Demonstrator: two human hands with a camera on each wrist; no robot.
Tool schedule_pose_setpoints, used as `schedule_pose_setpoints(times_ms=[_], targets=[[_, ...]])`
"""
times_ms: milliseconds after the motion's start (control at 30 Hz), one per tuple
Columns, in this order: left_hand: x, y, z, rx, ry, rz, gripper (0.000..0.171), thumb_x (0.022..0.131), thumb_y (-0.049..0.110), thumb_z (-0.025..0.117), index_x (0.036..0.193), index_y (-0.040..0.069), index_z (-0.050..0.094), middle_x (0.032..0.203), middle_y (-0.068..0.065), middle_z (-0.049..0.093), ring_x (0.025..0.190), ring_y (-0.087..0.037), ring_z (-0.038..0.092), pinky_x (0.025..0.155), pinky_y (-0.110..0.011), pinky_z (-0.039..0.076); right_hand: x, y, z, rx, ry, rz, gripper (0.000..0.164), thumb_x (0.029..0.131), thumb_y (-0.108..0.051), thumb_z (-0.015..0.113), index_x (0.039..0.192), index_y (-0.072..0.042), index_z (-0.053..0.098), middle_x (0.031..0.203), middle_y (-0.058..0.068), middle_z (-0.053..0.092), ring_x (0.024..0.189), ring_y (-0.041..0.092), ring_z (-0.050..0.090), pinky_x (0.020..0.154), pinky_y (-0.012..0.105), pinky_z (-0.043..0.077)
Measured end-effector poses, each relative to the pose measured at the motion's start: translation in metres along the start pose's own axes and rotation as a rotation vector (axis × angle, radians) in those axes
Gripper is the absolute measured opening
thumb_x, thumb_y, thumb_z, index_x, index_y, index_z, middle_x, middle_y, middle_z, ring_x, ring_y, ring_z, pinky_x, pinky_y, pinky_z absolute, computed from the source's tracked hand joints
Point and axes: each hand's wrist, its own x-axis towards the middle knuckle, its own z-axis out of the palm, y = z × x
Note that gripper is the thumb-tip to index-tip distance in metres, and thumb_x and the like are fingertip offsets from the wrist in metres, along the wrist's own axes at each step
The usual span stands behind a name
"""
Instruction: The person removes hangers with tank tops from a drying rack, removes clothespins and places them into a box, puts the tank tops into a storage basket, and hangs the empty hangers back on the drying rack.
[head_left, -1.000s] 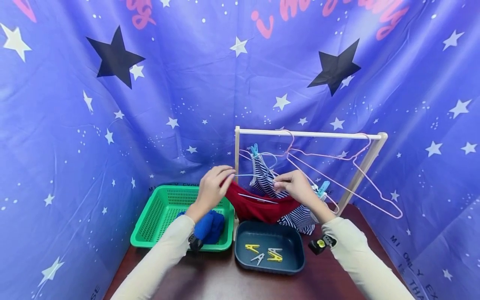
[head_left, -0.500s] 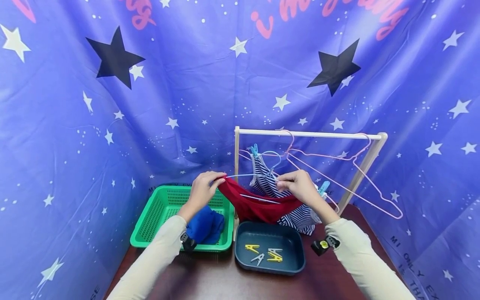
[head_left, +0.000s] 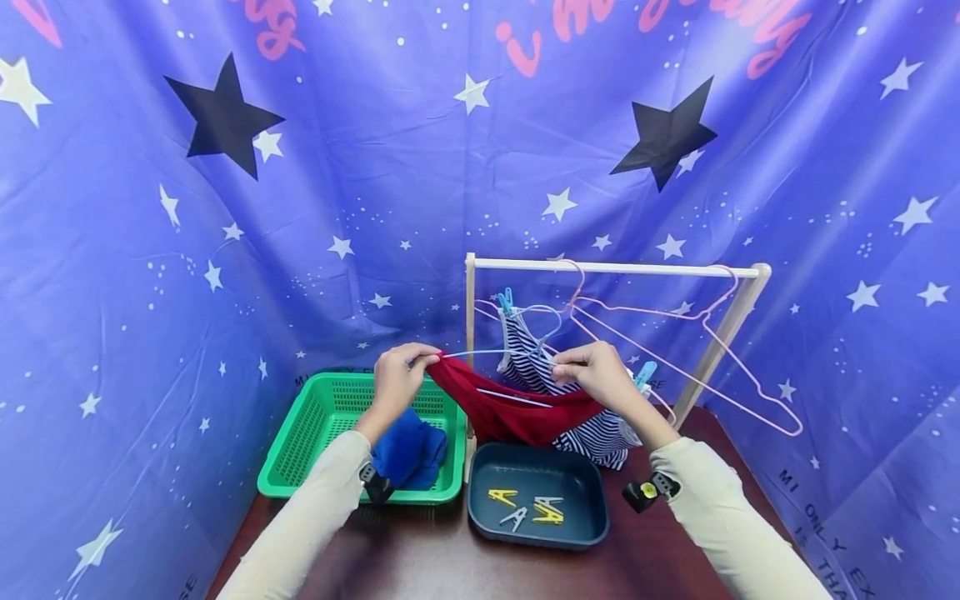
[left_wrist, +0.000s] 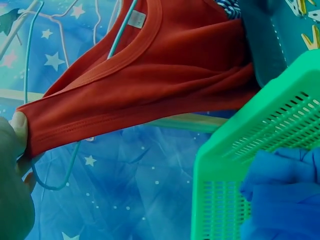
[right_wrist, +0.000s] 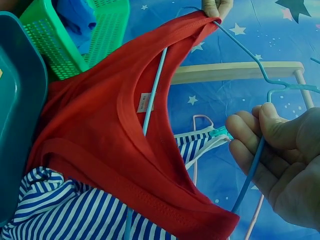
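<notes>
A red tank top (head_left: 517,421) hangs slack on a light-blue wire hanger (head_left: 483,352). At its left shoulder strap, my left hand (head_left: 397,379) pinches the red cloth between thumb and fingers; the hanger's end loops beside that strap in the left wrist view. My right hand (right_wrist: 280,155) pinches the hanger's wire on its right arm, just below the hook. The hanger's lower bar (right_wrist: 156,90) shows through the neckline, past a white label (right_wrist: 145,103). In the right wrist view, the right strap (right_wrist: 215,220) lies round the hanger's right arm, below the hand.
A white-railed rack (head_left: 615,267) carries pink hangers (head_left: 750,375). Behind the red top is a striped garment (head_left: 600,446) with blue clothespins (head_left: 645,373). A dark tray (head_left: 585,533) holds several yellow and grey clothespins (head_left: 547,512). Blue cloth (head_left: 412,454) lies in a green basket (head_left: 281,446).
My left hand has moved left and slightly down, drawing the red strap outward along the hanger. The right hand has barely moved and keeps hold of the hanger.
</notes>
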Motion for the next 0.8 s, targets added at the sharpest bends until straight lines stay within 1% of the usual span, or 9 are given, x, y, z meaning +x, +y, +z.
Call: schedule_pose_setpoints(times_ms=[67,233,267,467,567,633,733,800], targets=[[0.000,-0.001,-0.001,-0.005,0.010,-0.066,0.004,0.088,0.013,0.079,0.091,0.011,0.082,0.088,-0.007,0.080,0.065,-0.020,0.067,0.058,-0.029,0.043,0.000,0.001,-0.002,0.013,-0.003,0.008,0.014,0.092,0.001,0.071,0.100,0.012,0.075,0.085,0.024,0.076,0.076,0.032,0.077,0.077,0.042,0.063],[-0.001,-0.003,-0.003,-0.019,0.041,-0.213,0.004,0.090,0.013,0.077,0.091,0.011,0.081,0.083,-0.006,0.079,0.054,-0.014,0.053,0.050,-0.023,0.034,-0.001,0.005,-0.007,0.031,-0.003,0.016,0.013,0.091,0.002,0.071,0.098,0.012,0.075,0.083,0.024,0.076,0.074,0.032,0.077,0.073,0.037,0.063],[-0.001,-0.003,-0.003,-0.029,0.045,-0.238,0.004,0.090,0.013,0.077,0.091,0.011,0.081,0.082,-0.007,0.078,0.054,-0.013,0.052,0.050,-0.022,0.034,-0.001,0.006,-0.008,0.034,-0.004,0.014,0.013,0.091,0.002,0.071,0.098,0.012,0.075,0.082,0.024,0.076,0.073,0.031,0.077,0.072,0.036,0.063],[-0.002,-0.006,-0.005,-0.123,0.090,-0.379,0.005,0.089,0.008,0.077,0.089,0.004,0.080,0.079,-0.013,0.076,0.056,-0.006,0.052,0.052,-0.018,0.039,-0.004,0.011,-0.014,0.067,-0.032,-0.003,0.013,0.092,0.003,0.070,0.098,0.014,0.074,0.078,0.025,0.074,0.067,0.028,0.075,0.064,0.031,0.062],[-0.004,-0.008,-0.005,-0.126,0.101,-0.436,0.005,0.090,0.007,0.076,0.090,0.004,0.080,0.077,-0.014,0.075,0.056,-0.006,0.051,0.052,-0.018,0.038,-0.006,0.013,-0.016,0.091,-0.040,0.002,0.014,0.092,0.004,0.069,0.099,0.015,0.074,0.078,0.026,0.074,0.066,0.027,0.074,0.062,0.027,0.061],[-0.005,-0.008,-0.005,-0.124,0.099,-0.462,0.006,0.090,0.007,0.076,0.090,0.003,0.080,0.076,-0.014,0.075,0.055,-0.007,0.051,0.051,-0.019,0.037,-0.007,0.013,-0.017,0.102,-0.039,0.009,0.015,0.092,0.005,0.069,0.100,0.016,0.073,0.079,0.027,0.074,0.066,0.026,0.074,0.061,0.024,0.060],[-0.007,-0.008,-0.005,-0.109,0.087,-0.482,0.006,0.091,0.008,0.076,0.091,0.003,0.080,0.077,-0.014,0.075,0.056,-0.007,0.051,0.051,-0.020,0.037,-0.008,0.014,-0.018,0.108,-0.038,0.019,0.015,0.092,0.005,0.069,0.101,0.016,0.073,0.080,0.027,0.074,0.066,0.023,0.074,0.062,0.023,0.060],[-0.008,-0.007,-0.005,-0.099,0.073,-0.487,0.007,0.091,0.009,0.076,0.092,0.003,0.080,0.078,-0.014,0.076,0.057,-0.007,0.052,0.052,-0.020,0.037,-0.008,0.013,-0.017,0.112,-0.034,0.018,0.016,0.091,0.005,0.069,0.101,0.017,0.072,0.080,0.028,0.074,0.066,0.023,0.074,0.062,0.024,0.060]])
